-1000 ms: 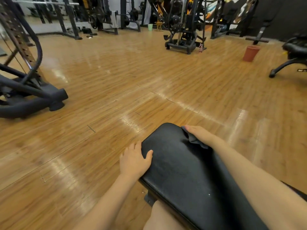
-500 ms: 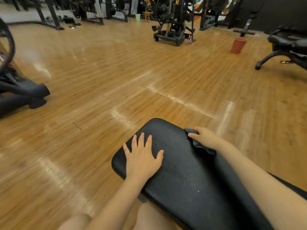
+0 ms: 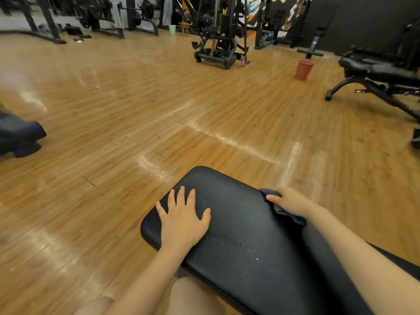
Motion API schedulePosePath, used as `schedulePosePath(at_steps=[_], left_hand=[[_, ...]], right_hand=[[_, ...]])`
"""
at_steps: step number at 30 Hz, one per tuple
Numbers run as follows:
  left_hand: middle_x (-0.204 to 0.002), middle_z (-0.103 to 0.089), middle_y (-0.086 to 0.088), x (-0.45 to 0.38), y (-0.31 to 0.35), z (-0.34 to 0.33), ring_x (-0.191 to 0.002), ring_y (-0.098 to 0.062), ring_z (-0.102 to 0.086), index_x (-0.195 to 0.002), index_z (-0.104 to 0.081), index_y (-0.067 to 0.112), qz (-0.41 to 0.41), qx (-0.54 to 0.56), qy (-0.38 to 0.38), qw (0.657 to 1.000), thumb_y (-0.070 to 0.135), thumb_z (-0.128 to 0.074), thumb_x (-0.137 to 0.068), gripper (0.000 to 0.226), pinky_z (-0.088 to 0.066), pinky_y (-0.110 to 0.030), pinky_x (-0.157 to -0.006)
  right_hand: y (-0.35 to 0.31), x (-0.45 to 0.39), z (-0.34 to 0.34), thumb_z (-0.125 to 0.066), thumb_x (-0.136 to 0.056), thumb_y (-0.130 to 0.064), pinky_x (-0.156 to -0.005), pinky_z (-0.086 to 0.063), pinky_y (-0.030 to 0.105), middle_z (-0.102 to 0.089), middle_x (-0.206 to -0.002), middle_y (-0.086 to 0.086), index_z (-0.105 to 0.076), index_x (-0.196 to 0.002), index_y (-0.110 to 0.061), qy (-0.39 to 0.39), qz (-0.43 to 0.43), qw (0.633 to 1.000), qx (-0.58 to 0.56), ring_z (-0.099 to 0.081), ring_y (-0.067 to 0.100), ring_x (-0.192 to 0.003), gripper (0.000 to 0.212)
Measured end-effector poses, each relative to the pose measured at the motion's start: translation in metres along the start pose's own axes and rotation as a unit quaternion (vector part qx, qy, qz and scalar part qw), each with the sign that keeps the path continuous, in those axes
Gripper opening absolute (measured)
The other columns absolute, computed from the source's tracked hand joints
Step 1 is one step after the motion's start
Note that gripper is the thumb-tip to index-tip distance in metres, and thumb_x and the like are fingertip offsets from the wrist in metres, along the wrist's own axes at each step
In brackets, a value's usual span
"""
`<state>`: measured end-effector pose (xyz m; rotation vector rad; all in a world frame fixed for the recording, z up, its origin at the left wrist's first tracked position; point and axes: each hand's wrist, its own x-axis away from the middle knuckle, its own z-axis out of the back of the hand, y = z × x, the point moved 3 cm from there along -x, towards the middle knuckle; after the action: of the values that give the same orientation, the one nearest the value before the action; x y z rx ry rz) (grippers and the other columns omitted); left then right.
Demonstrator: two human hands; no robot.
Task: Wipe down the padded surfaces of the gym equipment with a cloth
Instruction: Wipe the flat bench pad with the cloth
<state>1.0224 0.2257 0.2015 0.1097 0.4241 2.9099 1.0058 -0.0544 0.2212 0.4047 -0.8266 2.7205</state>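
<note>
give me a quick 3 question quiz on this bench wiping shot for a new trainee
1. True or false: the left hand lies flat with spread fingers on the black bench pad.
2. Which hand holds the dark cloth? A) left B) right C) neither
3. Fill in: the reddish-brown bin stands on the wooden ______.

Key: 1 true. 2 B: the right hand holds the cloth at the pad's right edge. 3 floor.
</note>
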Motion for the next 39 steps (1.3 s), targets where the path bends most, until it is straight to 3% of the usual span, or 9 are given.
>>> schedulePosePath(at_steps=[4, 8, 15, 23, 25, 31, 33, 35, 39], left_hand=[[-0.160, -0.001, 0.000, 0.001, 0.000, 0.000, -0.146, -0.024, 0.006, -0.152, -0.010, 0.028, -0.001, 0.002, -0.003, 1.000, 0.061, -0.025, -0.093, 0.069, 0.002, -0.055, -0.113], [-0.160, -0.003, 0.000, -0.001, -0.002, 0.000, -0.146, -0.023, 0.004, -0.151, -0.012, 0.029, -0.008, 0.005, -0.001, 1.000, 0.062, -0.026, -0.093, 0.069, 0.002, -0.055, -0.113], [-0.159, -0.006, 0.002, 0.000, -0.004, 0.000, -0.146, -0.021, 0.001, -0.150, -0.016, 0.030, -0.006, 0.018, 0.010, 1.000, 0.062, -0.029, -0.092, 0.068, 0.000, -0.053, -0.114], [-0.159, -0.005, 0.000, -0.001, -0.002, 0.000, -0.146, -0.024, 0.003, -0.151, -0.014, 0.028, -0.008, 0.007, 0.004, 1.000, 0.059, -0.028, -0.092, 0.068, 0.000, -0.056, -0.113], [-0.159, -0.005, -0.001, -0.001, -0.002, 0.000, -0.146, -0.024, 0.002, -0.151, -0.015, 0.027, -0.010, 0.007, 0.006, 1.000, 0.059, -0.028, -0.092, 0.068, -0.001, -0.057, -0.113], [-0.159, -0.006, -0.001, -0.001, -0.003, -0.001, -0.146, -0.025, 0.001, -0.151, -0.015, 0.027, -0.012, 0.000, 0.007, 1.000, 0.058, -0.028, -0.093, 0.067, -0.001, -0.057, -0.113], [-0.159, -0.006, -0.002, -0.001, -0.002, -0.001, -0.146, -0.025, 0.000, -0.151, -0.015, 0.026, -0.012, -0.004, 0.005, 1.000, 0.058, -0.027, -0.093, 0.067, -0.001, -0.057, -0.113], [-0.159, -0.006, -0.002, 0.000, -0.001, -0.002, -0.146, -0.026, 0.000, -0.151, -0.015, 0.026, -0.011, -0.008, 0.006, 1.000, 0.058, -0.027, -0.093, 0.067, -0.002, -0.057, -0.113], [-0.159, -0.005, -0.003, 0.001, -0.001, -0.001, -0.146, -0.027, 0.001, -0.151, -0.014, 0.025, -0.011, -0.012, 0.000, 1.000, 0.057, -0.026, -0.094, 0.067, -0.002, -0.058, -0.113]], right_hand=[[-0.036, -0.022, -0.015, -0.038, -0.099, -0.027, -0.050, -0.041, 0.024, -0.052, -0.054, 0.001, -0.058, -0.116, -0.025, -0.002, 0.032, 0.998, -0.054, -0.046, 0.019, -0.050, 0.027], [-0.036, -0.009, -0.017, -0.042, -0.098, -0.029, -0.038, -0.033, 0.018, -0.047, -0.047, -0.007, -0.058, -0.103, -0.015, 0.011, 0.023, 0.999, -0.037, -0.038, 0.006, -0.033, 0.021], [0.002, 0.013, -0.011, -0.052, -0.094, -0.024, -0.063, -0.035, 0.027, -0.051, -0.066, -0.006, -0.057, -0.089, -0.019, 0.085, 0.022, 0.996, -0.011, -0.049, 0.017, -0.070, 0.009], [-0.002, 0.011, -0.006, -0.043, -0.098, -0.029, -0.043, -0.030, 0.013, -0.041, -0.041, -0.012, -0.056, -0.119, -0.033, 0.033, 0.008, 0.997, -0.063, -0.038, 0.003, -0.040, 0.025], [-0.022, -0.003, -0.013, -0.044, -0.097, -0.031, -0.049, -0.034, 0.016, -0.045, -0.039, -0.012, -0.050, -0.123, -0.043, 0.040, 0.023, 0.998, -0.039, -0.042, 0.001, -0.039, 0.029], [-0.019, 0.013, -0.019, -0.042, -0.098, -0.022, -0.074, -0.041, 0.026, -0.057, -0.063, -0.012, -0.049, -0.134, -0.029, 0.118, 0.048, 0.991, 0.025, -0.052, 0.002, -0.064, 0.037], [-0.017, 0.027, -0.020, -0.043, -0.098, -0.020, -0.088, -0.039, 0.025, -0.068, -0.104, -0.002, -0.050, -0.134, -0.022, 0.126, 0.060, 0.989, 0.040, -0.060, 0.010, -0.100, 0.037], [-0.016, 0.046, -0.030, -0.044, -0.098, -0.021, -0.103, -0.029, 0.022, -0.049, -0.138, -0.004, -0.050, -0.134, -0.022, 0.123, 0.090, 0.986, 0.064, -0.040, 0.010, -0.131, 0.037], [-0.019, 0.089, -0.054, -0.052, -0.094, -0.027, -0.109, -0.016, 0.016, -0.036, -0.144, -0.014, -0.046, -0.136, -0.026, 0.083, 0.179, 0.979, 0.053, -0.021, -0.006, -0.132, 0.042]])
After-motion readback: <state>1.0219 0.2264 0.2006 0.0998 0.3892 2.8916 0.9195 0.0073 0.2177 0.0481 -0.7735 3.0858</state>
